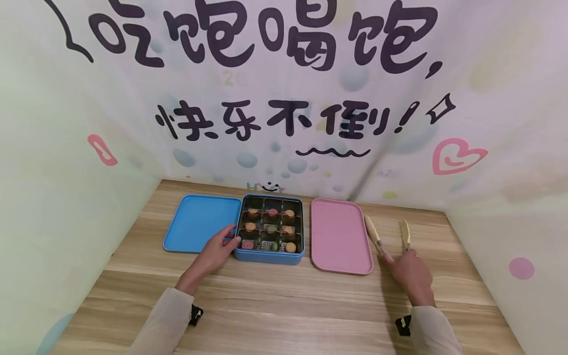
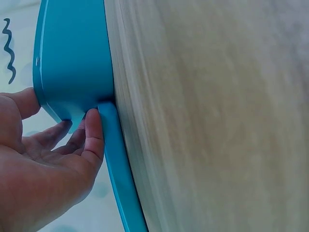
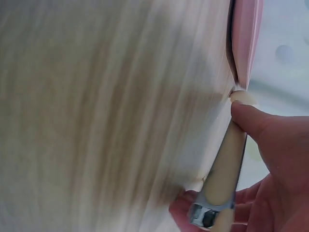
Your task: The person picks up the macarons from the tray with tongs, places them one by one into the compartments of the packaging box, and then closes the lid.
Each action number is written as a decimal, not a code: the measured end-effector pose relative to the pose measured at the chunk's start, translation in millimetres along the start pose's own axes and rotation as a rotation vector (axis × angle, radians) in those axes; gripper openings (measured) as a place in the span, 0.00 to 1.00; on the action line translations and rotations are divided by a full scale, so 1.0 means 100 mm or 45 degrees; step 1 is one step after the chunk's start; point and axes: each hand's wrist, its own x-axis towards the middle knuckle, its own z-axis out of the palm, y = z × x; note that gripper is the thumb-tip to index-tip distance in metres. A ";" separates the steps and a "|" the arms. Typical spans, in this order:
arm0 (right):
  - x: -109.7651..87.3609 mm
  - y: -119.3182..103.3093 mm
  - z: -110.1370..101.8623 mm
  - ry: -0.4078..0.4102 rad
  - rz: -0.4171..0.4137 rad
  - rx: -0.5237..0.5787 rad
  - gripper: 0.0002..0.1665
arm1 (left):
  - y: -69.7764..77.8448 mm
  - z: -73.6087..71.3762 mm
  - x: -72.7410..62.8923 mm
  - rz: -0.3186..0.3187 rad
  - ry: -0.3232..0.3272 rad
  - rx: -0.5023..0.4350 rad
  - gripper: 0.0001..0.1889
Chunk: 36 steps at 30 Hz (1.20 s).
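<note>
A blue square tin [image 1: 268, 257] holds a dark divided insert with several small round sweets [image 1: 272, 212] in yellow, red and green, each in its own compartment. My left hand [image 1: 218, 251] grips the tin's near left corner. In the left wrist view its thumb [image 2: 28, 102] lies at the top rim and the other fingers rest against the side wall. My right hand [image 1: 411, 276] holds a pair of tongs [image 1: 373, 230] with beige ends, thumb on one arm and fingers on the other. The tongs' arms are spread apart and point away from me, to the right of a pink tray.
A blue lid [image 1: 199, 224] lies flat left of the tin, right up against it. The pink tray [image 1: 340, 236] lies between the tin and the tongs. Printed walls [image 1: 284, 167] enclose the wooden table [image 1: 284, 301] at the back and both sides.
</note>
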 end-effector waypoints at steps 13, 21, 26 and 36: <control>-0.05 -0.02 0.01 0.031 -0.030 -0.196 0.51 | 0.00 0.04 0.00 0.000 0.023 -0.011 0.31; -0.28 -0.36 -0.18 0.177 -0.182 -0.151 0.44 | -0.05 0.02 -0.02 0.016 0.044 -0.007 0.29; -0.40 -0.74 -0.22 0.303 -0.368 0.006 0.34 | -0.04 -0.04 -0.08 0.037 0.086 -0.018 0.27; -0.54 -1.41 0.09 0.300 -0.725 0.584 0.22 | -0.07 -0.34 -0.19 0.059 0.227 -0.026 0.25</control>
